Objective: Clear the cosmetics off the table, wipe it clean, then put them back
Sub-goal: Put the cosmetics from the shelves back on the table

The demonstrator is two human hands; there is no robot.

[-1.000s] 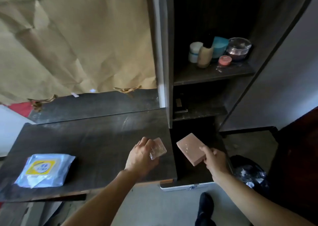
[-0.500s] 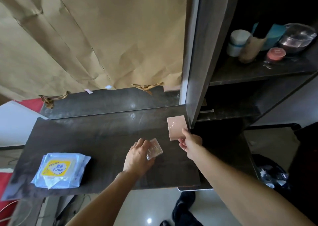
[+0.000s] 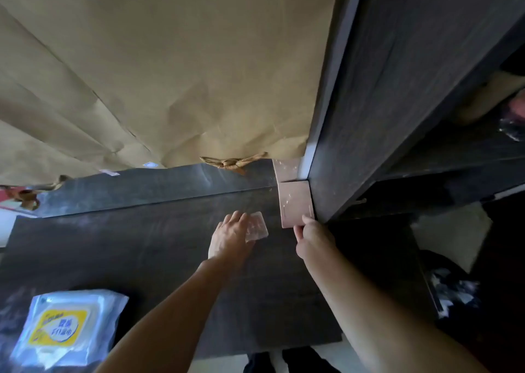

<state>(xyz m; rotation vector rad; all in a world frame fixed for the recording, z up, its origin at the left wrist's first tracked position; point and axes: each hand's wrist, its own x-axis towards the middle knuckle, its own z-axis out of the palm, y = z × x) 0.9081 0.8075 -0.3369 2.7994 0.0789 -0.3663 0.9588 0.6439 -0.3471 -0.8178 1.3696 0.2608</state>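
A flat pink compact case point(image 3: 295, 202) lies on the dark table point(image 3: 127, 247) at its far right corner, against the cabinet's side panel point(image 3: 369, 116). My right hand point(image 3: 312, 239) grips its near edge. A small clear plastic case point(image 3: 257, 226) sits just left of it, held on the table by my left hand point(image 3: 230, 236). The pink case's reflection shows in the glossy back ledge point(image 3: 170, 185).
A blue and yellow pack of wet wipes point(image 3: 62, 333) lies at the table's near left. Brown paper point(image 3: 170, 74) covers the wall behind. The cabinet shelf point(image 3: 468, 151) on the right holds blurred items at the frame's edge. A dark bag point(image 3: 451, 290) sits on the floor at right.
My right hand carried the pink case from beside the cabinet onto the table and set it in the far right corner. The left hand kept the clear case on the table. The camera moved closer.
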